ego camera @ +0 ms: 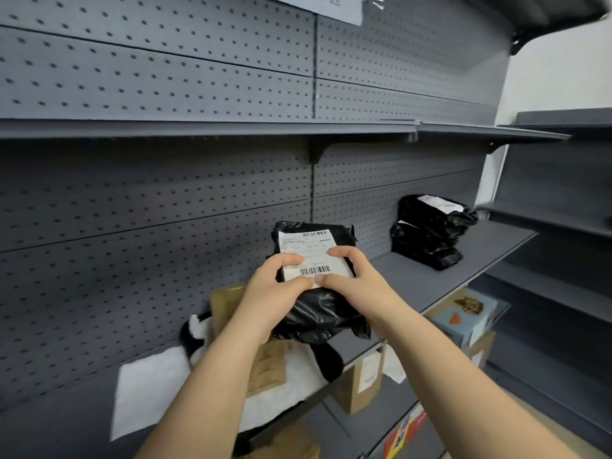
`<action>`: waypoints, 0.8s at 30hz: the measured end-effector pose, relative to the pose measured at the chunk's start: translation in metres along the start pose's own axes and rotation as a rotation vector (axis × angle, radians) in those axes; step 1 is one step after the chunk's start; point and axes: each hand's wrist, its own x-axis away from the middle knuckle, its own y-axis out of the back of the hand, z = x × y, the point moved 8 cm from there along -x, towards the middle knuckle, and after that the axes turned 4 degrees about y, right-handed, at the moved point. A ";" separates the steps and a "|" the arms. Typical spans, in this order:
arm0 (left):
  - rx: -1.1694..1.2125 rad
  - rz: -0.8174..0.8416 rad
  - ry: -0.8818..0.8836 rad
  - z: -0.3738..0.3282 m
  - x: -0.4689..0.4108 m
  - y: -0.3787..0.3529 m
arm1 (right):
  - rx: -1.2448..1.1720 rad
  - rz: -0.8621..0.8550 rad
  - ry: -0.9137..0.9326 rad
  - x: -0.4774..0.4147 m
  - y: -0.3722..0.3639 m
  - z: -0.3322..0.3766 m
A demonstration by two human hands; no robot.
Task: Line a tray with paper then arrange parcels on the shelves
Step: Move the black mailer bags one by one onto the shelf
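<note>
I hold a black plastic parcel [318, 309] with a white barcode label in front of the grey shelf [440, 279]. My left hand [275, 293] grips its left side and my right hand [351, 276] its right side, thumbs on the label. Two more black parcels [430, 231] lie stacked on the same shelf to the right. Below my arms a black tray [326, 361] lined with white paper [149, 392] rests on the shelf, holding a brown parcel [265, 366].
Grey pegboard backs the shelving, with another shelf [265, 129] above. Cardboard boxes [361, 382] and a blue box [467, 313] stand on the lower shelf. More grey shelves [556, 220] jut in from the right.
</note>
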 end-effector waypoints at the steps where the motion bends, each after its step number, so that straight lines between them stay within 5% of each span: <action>1: 0.000 0.004 -0.004 -0.002 -0.003 -0.013 | 0.003 -0.005 0.002 -0.002 0.013 -0.003; 24: 0.067 0.244 -0.007 -0.020 -0.142 -0.290 | 0.082 -0.248 -0.057 -0.093 0.269 -0.088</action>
